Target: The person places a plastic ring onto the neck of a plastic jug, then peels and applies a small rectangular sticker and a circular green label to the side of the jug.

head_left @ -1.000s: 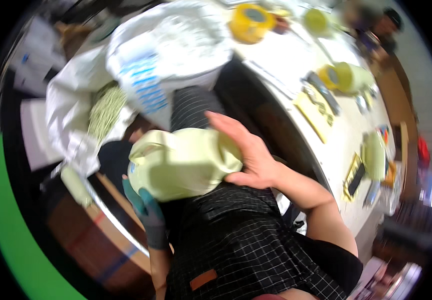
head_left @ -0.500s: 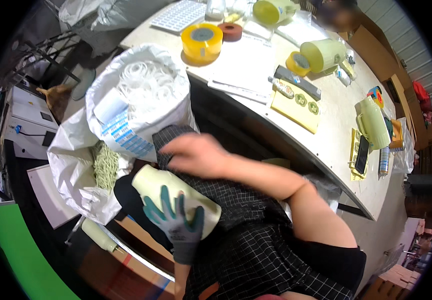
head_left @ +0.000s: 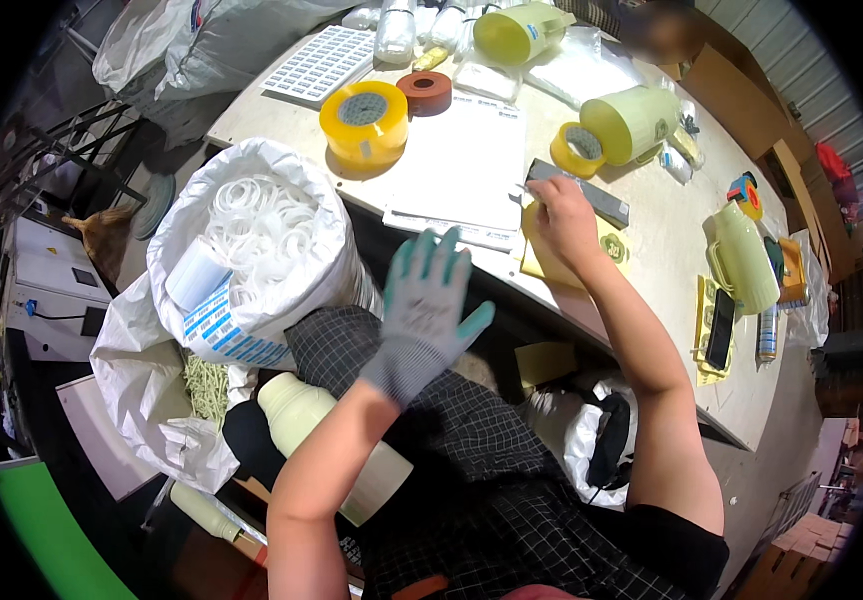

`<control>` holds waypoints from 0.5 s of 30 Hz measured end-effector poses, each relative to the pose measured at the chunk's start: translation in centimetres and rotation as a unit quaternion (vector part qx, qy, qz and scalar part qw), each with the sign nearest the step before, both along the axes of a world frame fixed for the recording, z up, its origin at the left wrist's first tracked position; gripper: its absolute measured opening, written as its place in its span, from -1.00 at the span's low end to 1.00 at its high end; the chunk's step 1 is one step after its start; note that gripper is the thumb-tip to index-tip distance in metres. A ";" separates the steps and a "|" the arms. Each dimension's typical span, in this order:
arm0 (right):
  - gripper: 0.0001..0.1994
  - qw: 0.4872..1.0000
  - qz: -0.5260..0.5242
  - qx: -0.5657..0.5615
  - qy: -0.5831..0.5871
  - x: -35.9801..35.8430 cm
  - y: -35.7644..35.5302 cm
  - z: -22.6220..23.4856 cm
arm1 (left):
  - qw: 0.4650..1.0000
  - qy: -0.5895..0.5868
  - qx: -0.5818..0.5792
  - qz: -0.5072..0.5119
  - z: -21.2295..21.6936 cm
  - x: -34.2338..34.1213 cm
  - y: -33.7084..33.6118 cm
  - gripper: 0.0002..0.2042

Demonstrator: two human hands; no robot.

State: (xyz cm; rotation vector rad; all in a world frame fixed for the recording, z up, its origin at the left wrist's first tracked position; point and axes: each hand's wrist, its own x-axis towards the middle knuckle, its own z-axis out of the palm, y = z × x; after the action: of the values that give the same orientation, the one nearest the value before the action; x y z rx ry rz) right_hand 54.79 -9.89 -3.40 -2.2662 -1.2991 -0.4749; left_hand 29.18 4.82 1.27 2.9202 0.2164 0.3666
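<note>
My left hand [head_left: 425, 305], in a grey glove with green fingertips, hovers open above my checked apron [head_left: 492, 430], near the table's front edge. Its fingers are spread and hold nothing. Across my lap lies a pale cream cylindrical jug body [head_left: 297, 408], partly covered by my left forearm. My bare right hand [head_left: 565, 215] is at the table over a yellow printed sheet [head_left: 552, 262], beside a dark grey flat box [head_left: 602, 203]. Its fingers are pinched together, and what they grip is mostly hidden.
A white sack [head_left: 327, 235] of clear plastic rings [head_left: 262, 225] stands left of the table. Papers [head_left: 462, 165], a large tape roll [head_left: 362, 125], a brown tape roll [head_left: 427, 92] and pale jugs [head_left: 747, 260] occupy the tabletop. A phone [head_left: 720, 330] lies right. A person is across the table.
My left hand has let go of the cream jug body and risen toward the table edge. My right hand has moved from above my lap to the yellow sheet.
</note>
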 end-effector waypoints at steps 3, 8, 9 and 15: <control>-0.73 0.998 -0.010 0.042 0.041 1.9 2.8 2.7 | 0.998 -0.031 0.019 -0.043 -3.7 7.4 0.4 -0.19; -0.80 0.998 -0.065 0.008 -0.021 8.2 7.8 1.0 | 0.998 -0.051 -0.004 -0.048 -8.6 10.8 0.6 -0.21; -0.83 0.996 -0.084 -0.005 -0.029 9.6 8.1 0.3 | 0.997 -0.048 -0.014 -0.053 -8.4 11.1 0.4 -0.21; -0.86 0.985 -0.154 -0.063 -0.040 11.0 10.3 -1.3 | 0.998 -0.027 -0.037 -0.047 -8.5 10.4 0.5 -0.21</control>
State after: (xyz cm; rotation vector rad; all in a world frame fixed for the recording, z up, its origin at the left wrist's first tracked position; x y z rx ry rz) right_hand 65.76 0.41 -4.72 -2.5948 -1.0429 -0.6108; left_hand 39.56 5.30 -7.28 2.8318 0.0830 0.4138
